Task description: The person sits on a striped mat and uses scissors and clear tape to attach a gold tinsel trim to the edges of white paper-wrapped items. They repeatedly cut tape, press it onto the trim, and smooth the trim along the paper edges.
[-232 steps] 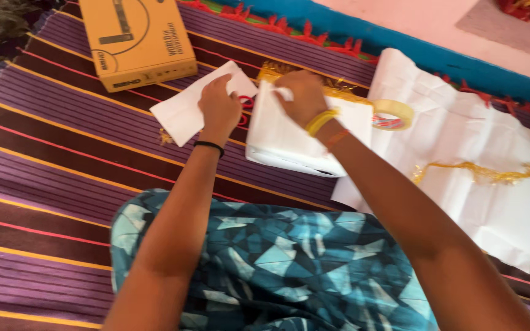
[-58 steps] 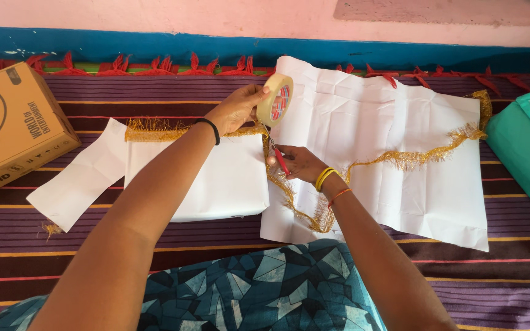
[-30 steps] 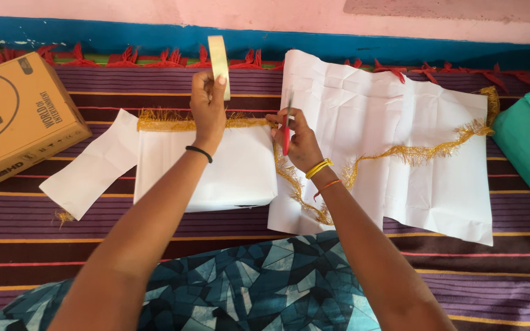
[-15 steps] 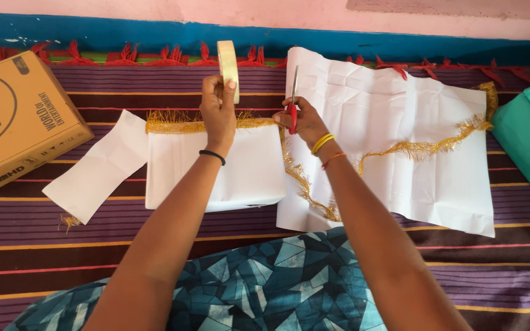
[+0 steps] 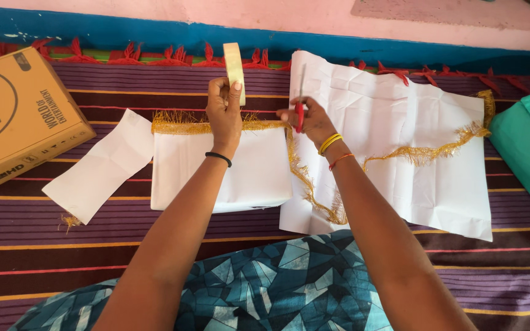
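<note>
Cream tape roll (image 5: pixel 235 68) pinched upright in left hand (image 5: pixel 224 115), above fingers; right hand (image 5: pixel 310 121) grips red scissors (image 5: pixel 300 109), blades up.

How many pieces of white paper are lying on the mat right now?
3: a small strip at left, a gold-fringed folded piece under the left hand, and a large creased sheet at right. Others may be hidden underneath.

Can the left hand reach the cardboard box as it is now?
Probably yes, but not freely: the left hand holds a tape roll. The cardboard box lies to its left on the striped mat, nothing between.
</note>
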